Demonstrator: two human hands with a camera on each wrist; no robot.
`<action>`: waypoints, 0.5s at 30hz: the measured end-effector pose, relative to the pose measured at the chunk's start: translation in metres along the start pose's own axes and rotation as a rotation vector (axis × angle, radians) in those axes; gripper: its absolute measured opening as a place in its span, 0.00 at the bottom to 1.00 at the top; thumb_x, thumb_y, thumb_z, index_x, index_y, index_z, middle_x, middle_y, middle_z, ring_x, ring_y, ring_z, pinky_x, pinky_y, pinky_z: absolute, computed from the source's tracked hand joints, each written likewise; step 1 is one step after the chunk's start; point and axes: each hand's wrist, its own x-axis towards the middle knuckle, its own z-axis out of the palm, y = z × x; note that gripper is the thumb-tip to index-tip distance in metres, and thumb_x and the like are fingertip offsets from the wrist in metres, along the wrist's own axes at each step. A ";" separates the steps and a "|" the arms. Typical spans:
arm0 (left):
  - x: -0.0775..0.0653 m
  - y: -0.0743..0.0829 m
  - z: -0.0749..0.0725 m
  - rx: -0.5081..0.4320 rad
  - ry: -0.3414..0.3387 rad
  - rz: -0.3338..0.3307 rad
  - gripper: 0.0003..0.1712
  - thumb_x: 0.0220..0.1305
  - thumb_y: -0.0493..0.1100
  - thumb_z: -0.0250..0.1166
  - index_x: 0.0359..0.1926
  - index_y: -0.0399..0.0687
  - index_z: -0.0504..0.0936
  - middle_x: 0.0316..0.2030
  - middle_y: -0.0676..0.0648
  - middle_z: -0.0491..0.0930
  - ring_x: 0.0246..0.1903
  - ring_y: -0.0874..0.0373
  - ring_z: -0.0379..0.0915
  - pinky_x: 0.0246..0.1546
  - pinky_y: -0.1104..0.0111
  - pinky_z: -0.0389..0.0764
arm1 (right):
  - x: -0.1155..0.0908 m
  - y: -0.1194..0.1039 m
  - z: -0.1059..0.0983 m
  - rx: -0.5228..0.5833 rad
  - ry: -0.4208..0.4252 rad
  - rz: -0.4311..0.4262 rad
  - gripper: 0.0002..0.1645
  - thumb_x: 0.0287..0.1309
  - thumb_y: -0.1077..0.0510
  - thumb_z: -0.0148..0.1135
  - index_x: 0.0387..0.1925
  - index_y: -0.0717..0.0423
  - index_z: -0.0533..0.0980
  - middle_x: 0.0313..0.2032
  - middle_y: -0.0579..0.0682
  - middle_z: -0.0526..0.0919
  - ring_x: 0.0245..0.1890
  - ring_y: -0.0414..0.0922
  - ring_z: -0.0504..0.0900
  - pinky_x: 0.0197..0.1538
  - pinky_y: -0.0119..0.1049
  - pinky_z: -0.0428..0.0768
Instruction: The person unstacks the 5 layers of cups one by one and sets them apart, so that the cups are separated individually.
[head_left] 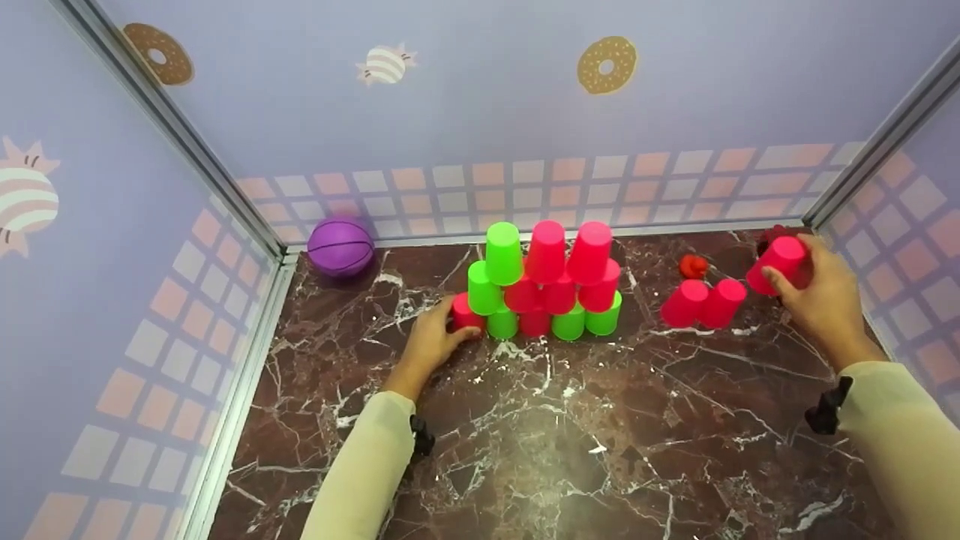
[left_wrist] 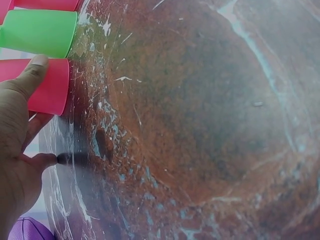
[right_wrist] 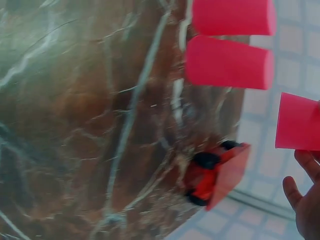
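Booth (head_left: 151,91) with doughnut-print walls (head_left: 480,112)

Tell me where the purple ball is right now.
In the head view, the purple ball rests at left on the table near the back wall, left of the stacked cups.

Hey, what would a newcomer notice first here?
First, the central three-tier stack of green and pink cups, with the left hand gripping its bottom-left pink cup. Then the right hand at far right, holding a raised pink cup. Finally, the purple ball at back left.

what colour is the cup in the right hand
Pinkish red; that cup shows best in the head view.
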 end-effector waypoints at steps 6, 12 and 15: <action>-0.003 -0.001 0.000 -0.006 0.004 -0.012 0.41 0.62 0.55 0.81 0.72 0.47 0.79 0.63 0.37 0.88 0.65 0.39 0.85 0.71 0.47 0.82 | -0.015 0.019 0.015 -0.033 -0.055 0.023 0.42 0.72 0.58 0.74 0.77 0.69 0.65 0.63 0.80 0.79 0.59 0.80 0.79 0.63 0.76 0.74; -0.002 0.001 0.000 -0.010 -0.007 -0.024 0.41 0.62 0.55 0.81 0.72 0.48 0.79 0.64 0.38 0.88 0.66 0.40 0.85 0.72 0.47 0.81 | -0.024 0.028 0.030 -0.045 -0.134 0.039 0.41 0.69 0.61 0.75 0.74 0.74 0.66 0.64 0.82 0.77 0.61 0.81 0.77 0.68 0.78 0.72; -0.001 0.002 0.000 -0.005 -0.012 -0.020 0.40 0.63 0.55 0.81 0.72 0.48 0.78 0.64 0.37 0.87 0.66 0.40 0.85 0.72 0.48 0.81 | -0.026 0.033 0.034 -0.056 -0.169 0.049 0.41 0.69 0.63 0.74 0.73 0.77 0.65 0.63 0.83 0.74 0.62 0.81 0.74 0.69 0.79 0.70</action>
